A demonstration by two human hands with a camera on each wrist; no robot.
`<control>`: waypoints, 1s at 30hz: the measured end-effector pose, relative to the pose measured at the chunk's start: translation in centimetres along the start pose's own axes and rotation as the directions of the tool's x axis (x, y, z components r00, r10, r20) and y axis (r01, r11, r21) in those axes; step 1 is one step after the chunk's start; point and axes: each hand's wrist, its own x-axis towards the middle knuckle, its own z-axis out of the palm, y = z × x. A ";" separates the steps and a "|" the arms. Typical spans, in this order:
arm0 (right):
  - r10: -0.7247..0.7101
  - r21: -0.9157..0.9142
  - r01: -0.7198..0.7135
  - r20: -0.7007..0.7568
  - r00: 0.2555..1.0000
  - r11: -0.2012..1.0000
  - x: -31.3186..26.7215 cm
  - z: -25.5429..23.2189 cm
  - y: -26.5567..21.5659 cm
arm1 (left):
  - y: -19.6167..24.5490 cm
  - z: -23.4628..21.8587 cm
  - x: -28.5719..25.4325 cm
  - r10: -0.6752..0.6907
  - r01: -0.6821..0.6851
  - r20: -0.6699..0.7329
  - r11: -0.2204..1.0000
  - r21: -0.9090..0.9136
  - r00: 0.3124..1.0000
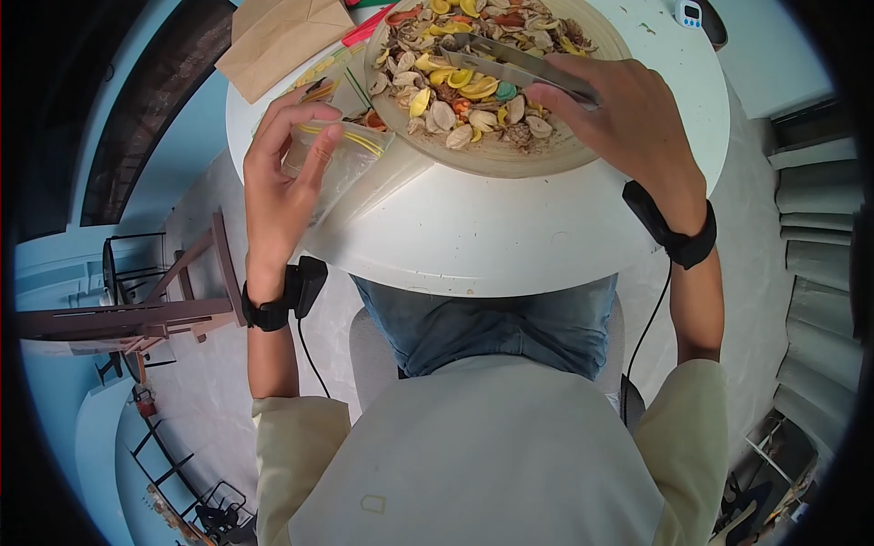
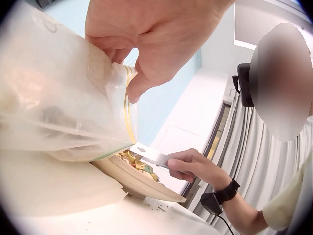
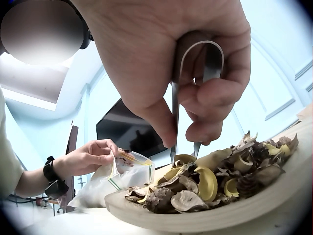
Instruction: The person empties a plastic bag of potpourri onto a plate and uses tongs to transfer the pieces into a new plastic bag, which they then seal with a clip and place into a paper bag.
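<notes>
The right hand (image 1: 628, 118) pinches metal tongs (image 1: 519, 65), whose tips reach into dried petals, pods and yellow peel-like pieces on a round wooden plate (image 1: 546, 168). In the right wrist view, the tongs (image 3: 175, 112) point down among the pieces, beside a yellow curl (image 3: 207, 184). The left hand (image 1: 284, 173) holds a clear zip bag (image 1: 341, 173) by its rim at the plate's left side; its mouth is apart and some dried pieces show inside. The left wrist view shows the thumb against the bag's yellow zip strip (image 2: 128, 105).
A brown paper bag (image 1: 282, 41) lies at the table's back left, near a red strip (image 1: 362, 32). A small white timer (image 1: 688, 14) sits at the back right. Small crumbs dot the white table (image 1: 473, 246) around the plate.
</notes>
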 end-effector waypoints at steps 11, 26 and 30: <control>0.023 0.005 -0.023 0.012 1.000 1.000 0.4 -0.5 -0.6 | 0.1 0.0 0.0 0.003 -0.003 -0.005 1.000 0.030 1.000; -0.117 0.015 0.119 -0.099 0.988 0.993 0.3 1.2 0.7 | 0.1 0.0 0.0 -0.023 0.023 0.014 1.000 0.008 1.000; -0.065 0.033 0.067 -0.049 0.997 0.997 0.6 0.5 0.2 | -0.1 0.0 0.0 0.019 -0.019 0.004 1.000 0.019 1.000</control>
